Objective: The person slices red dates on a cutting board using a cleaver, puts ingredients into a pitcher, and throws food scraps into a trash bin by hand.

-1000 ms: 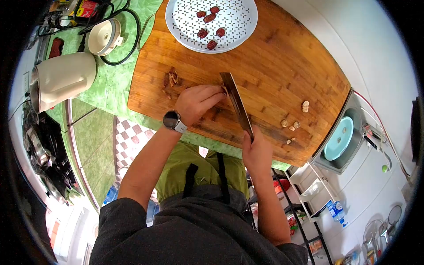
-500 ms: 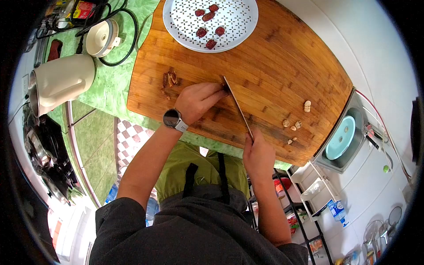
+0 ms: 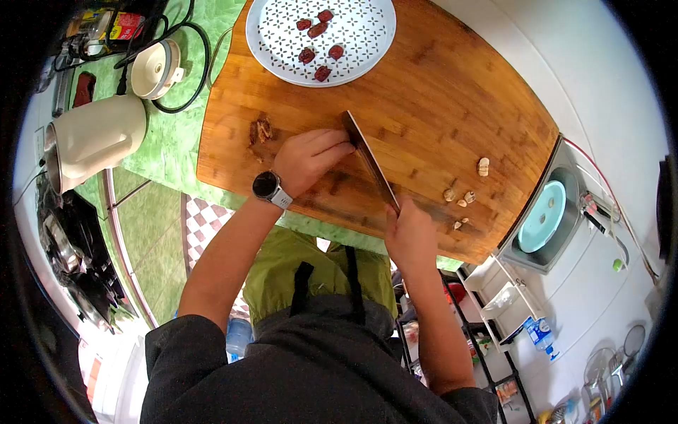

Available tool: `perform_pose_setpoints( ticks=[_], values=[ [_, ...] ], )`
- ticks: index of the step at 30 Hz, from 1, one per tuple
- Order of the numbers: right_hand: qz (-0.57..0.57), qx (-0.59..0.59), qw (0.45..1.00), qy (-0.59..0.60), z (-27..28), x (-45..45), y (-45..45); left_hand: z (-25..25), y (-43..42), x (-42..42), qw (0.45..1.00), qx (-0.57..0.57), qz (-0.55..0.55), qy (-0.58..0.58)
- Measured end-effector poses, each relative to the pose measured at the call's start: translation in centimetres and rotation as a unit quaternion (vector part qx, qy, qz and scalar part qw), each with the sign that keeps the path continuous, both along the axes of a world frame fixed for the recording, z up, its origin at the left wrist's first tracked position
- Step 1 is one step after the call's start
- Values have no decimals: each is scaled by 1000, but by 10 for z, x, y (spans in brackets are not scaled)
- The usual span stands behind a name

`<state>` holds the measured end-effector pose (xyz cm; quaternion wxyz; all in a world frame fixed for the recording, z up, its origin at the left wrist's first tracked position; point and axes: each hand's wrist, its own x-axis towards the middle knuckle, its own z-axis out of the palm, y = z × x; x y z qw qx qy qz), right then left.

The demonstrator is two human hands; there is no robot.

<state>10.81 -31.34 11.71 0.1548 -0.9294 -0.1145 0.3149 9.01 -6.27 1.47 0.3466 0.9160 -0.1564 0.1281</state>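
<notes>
My right hand is closed around the handle of a kitchen knife. The blade points away from me, tilted so that one flat side shows, and its far part is beside my left fingertips. My left hand, below a wrist watch, rests on the wooden cutting board with its fingers pressed together. Whatever lies under those fingertips is hidden. To the left of that hand is a small pile of cut dried red date pieces. Whole dried red dates lie on a white perforated tray at the board's far side.
Several small pale pieces, perhaps garlic, lie on the board's right side. A cream kettle, its lid and black cables are on the green counter to the left. At right, a sink holds a turquoise basin.
The knife blade has tilted, showing more of its flat side, and sits slightly farther left. The whole view has shifted a little, moving the tray and board leftward. Both hands keep their grip.
</notes>
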Motion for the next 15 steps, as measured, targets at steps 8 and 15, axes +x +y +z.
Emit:
perform_pose_setpoints(
  ticks=[8,15],
  values=[
    [-13,-4,1000,12,-11,-4,5,6,-5,-2,1000,1,1,12],
    [-47,42,997,50,-20,-1,-4,20,-8,1,999,43,22,23]
  ],
)
